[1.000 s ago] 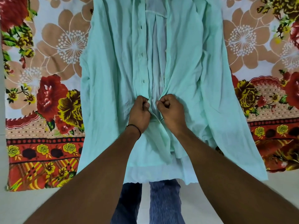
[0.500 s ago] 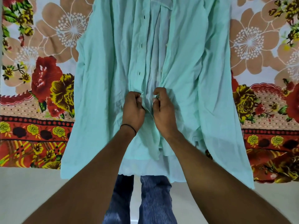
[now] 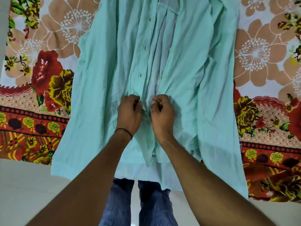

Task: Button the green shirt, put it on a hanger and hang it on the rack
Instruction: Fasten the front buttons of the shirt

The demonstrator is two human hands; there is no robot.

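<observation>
The green shirt (image 3: 101, 88) lies front-up on the flowered sheet (image 3: 40, 66), its hem hanging off the near edge, so its opening faces the person. The left hand (image 3: 129, 114) pinches the buttonhole edge and the right hand (image 3: 162, 115) pinches the other, to bring them together for fastening.

The single wide-angle head camera looks forward and steeply down from close above the shirt (image 3: 203, 79), which fills mid-frame over the sheet (image 3: 40, 62), with the wearer's legs (image 3: 153, 206) at the bottom edge.
</observation>
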